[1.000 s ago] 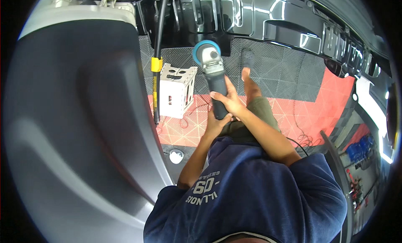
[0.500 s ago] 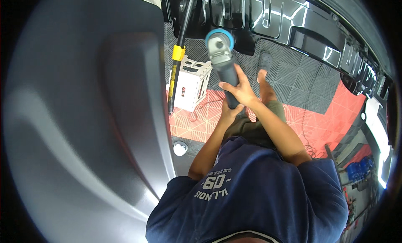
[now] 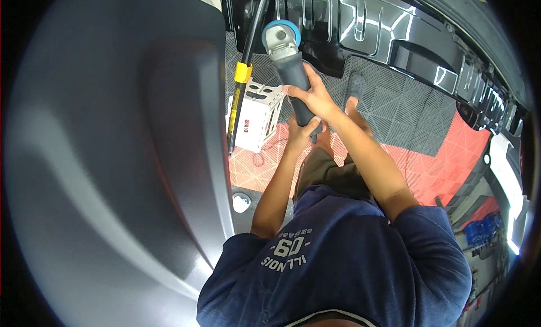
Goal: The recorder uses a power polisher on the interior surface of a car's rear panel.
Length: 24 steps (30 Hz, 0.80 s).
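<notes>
Your right hand (image 3: 313,98) grips the grey polisher (image 3: 290,67) around its body, your left hand (image 3: 301,132) clasping its lower handle. You hold its blue pad (image 3: 282,29) up near the glossy black panel (image 3: 383,34), above the tiled floor (image 3: 394,107).

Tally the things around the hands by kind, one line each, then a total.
Polishers, held by right hand and left hand: 1
White crates: 1
Black hoses with yellow collar: 1
Round white caps: 1
Total: 4
</notes>
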Available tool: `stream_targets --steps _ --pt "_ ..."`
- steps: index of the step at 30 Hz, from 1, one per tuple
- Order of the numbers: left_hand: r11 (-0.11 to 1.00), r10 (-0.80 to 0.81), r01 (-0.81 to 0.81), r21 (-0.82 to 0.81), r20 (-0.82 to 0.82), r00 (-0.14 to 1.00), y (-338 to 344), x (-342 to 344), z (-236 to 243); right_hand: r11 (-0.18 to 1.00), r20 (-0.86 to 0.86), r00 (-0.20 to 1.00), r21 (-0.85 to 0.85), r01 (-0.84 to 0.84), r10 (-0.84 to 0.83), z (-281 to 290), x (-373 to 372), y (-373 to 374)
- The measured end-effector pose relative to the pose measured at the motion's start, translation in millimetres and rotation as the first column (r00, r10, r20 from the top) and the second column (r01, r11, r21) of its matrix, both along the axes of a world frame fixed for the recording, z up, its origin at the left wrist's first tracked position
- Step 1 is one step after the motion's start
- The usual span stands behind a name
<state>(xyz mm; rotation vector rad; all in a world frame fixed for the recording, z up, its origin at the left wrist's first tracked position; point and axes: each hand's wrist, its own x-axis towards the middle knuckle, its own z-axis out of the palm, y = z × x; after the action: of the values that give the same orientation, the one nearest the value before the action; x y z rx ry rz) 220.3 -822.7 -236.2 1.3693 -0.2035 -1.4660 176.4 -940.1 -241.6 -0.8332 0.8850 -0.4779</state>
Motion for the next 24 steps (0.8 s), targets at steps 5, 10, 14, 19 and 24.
stream_targets --steps 5,10,14,19,24 --pt "0.999 -0.027 0.028 0.022 -0.007 1.000 -28.3 4.7 11.8 0.997 -0.047 0.998 -0.068 0.033 -0.036 -11.5 0.0 -22.1" --pt "0.997 -0.065 0.065 0.033 0.014 0.998 -54.5 10.3 7.9 0.998 -0.077 0.995 -0.017 0.057 -0.058 -7.3 1.7 -48.5" --pt "0.996 -0.046 0.047 0.074 -0.012 0.999 -70.6 13.3 7.1 0.999 -0.064 0.997 0.006 0.044 -0.044 -5.3 5.3 -67.7" --pt "0.999 -0.045 0.045 0.026 -0.014 0.999 -60.8 10.5 6.7 1.000 -0.083 0.996 -0.001 0.014 -0.014 -7.4 5.3 -57.3" --pt "0.999 0.014 -0.015 0.043 0.007 1.000 -27.9 -1.0 10.6 0.997 -0.090 0.994 -0.052 -0.058 0.054 -2.5 0.5 -26.4"
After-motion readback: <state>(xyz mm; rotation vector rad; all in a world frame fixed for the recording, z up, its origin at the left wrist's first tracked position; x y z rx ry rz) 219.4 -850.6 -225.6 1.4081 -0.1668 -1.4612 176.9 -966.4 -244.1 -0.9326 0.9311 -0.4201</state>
